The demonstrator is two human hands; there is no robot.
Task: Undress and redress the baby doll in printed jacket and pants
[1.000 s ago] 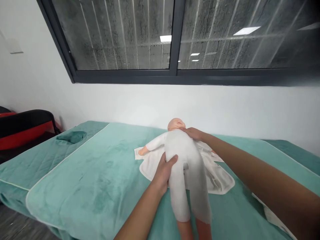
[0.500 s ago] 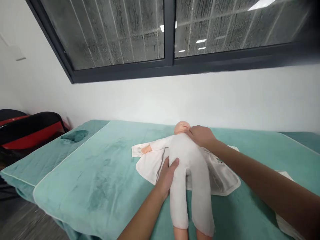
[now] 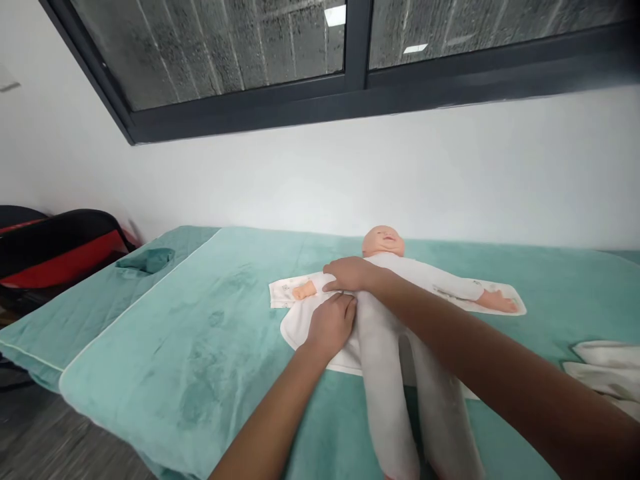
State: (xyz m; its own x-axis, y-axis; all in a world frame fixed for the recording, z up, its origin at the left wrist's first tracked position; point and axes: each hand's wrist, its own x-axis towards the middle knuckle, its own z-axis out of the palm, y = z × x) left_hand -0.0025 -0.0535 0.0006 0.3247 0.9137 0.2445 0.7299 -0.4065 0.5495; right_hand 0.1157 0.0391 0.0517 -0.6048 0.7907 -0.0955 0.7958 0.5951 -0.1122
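A baby doll (image 3: 383, 243) in a white cloth body lies on its back, head toward the wall. Spread open beneath it is a white baby shirt (image 3: 295, 328), with the doll's arms lying along its sleeves. My left hand (image 3: 333, 327) is closed on the shirt beside the doll's torso, its fingertips partly hidden. Just above it, my right hand (image 3: 353, 273) reaches across the doll, fingers bent down over its upper arm at the left. What those fingers grip is hidden. My right forearm covers part of the doll's torso and legs.
A teal padded cover (image 3: 200, 353) spreads over the bed. White folded cloths (image 3: 607, 367) lie at the right. A face hole (image 3: 145, 261) is at the bed's left end, near a black and red chair (image 3: 65, 250). Behind are a white wall and a dark-framed window (image 3: 240, 110).
My right hand has moved left from the doll's shoulder across its chest. My left hand has shifted from the doll's hip up onto the shirt. The view has turned, uncovering the doll's other arm.
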